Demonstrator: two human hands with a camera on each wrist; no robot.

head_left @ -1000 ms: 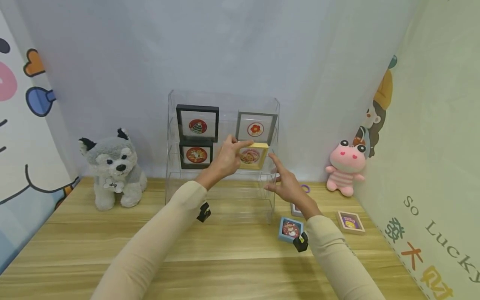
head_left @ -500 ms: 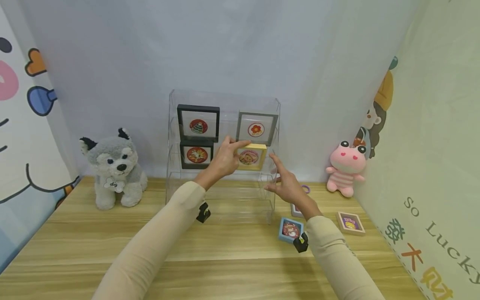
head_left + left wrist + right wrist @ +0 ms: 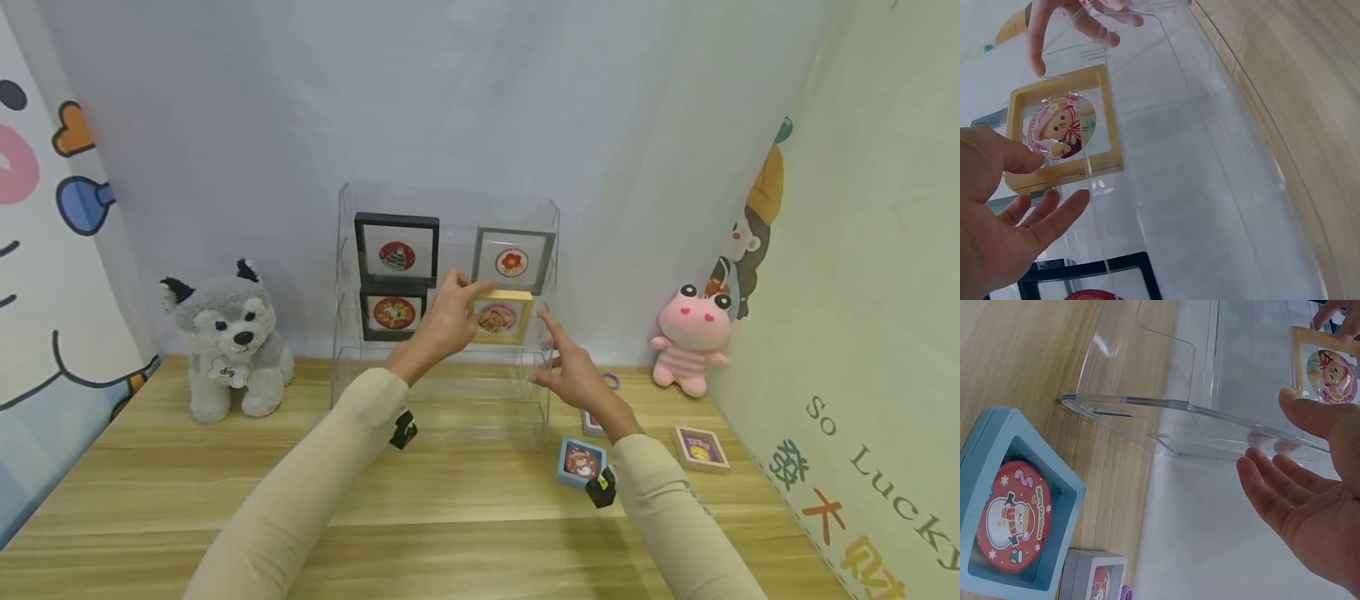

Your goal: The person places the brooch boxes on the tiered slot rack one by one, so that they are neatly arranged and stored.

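Note:
In the head view, a yellow picture frame (image 3: 527, 319) with a round bear picture stands in a clear acrylic rack (image 3: 442, 390), at the right of its second tier. My left hand (image 3: 446, 321) is at the frame's left side, its thumb (image 3: 1025, 160) over the upper corner. Its other fingers (image 3: 1060, 220) extend loosely beside the frame's edge. Across the rack's right side, my right hand (image 3: 573, 373) is held with thumb and fingers apart, holding nothing. The right wrist view shows its thumb (image 3: 1310, 415) near the rack's side panel; whether it touches is unclear.
Two black frames (image 3: 396, 218) (image 3: 367, 315) and a grey frame (image 3: 546, 258) also stand in the rack. On the table lie a blue frame (image 3: 564, 463), a pale frame (image 3: 1079, 575) and a beige frame (image 3: 718, 467). A plush husky (image 3: 266, 354) and pink plush toy (image 3: 686, 333) sit either side.
The yellow frame has shifted slightly left and sits more level. My left hand has moved slightly left with it, its thumb drawn back along the top edge. My right hand has hardly moved.

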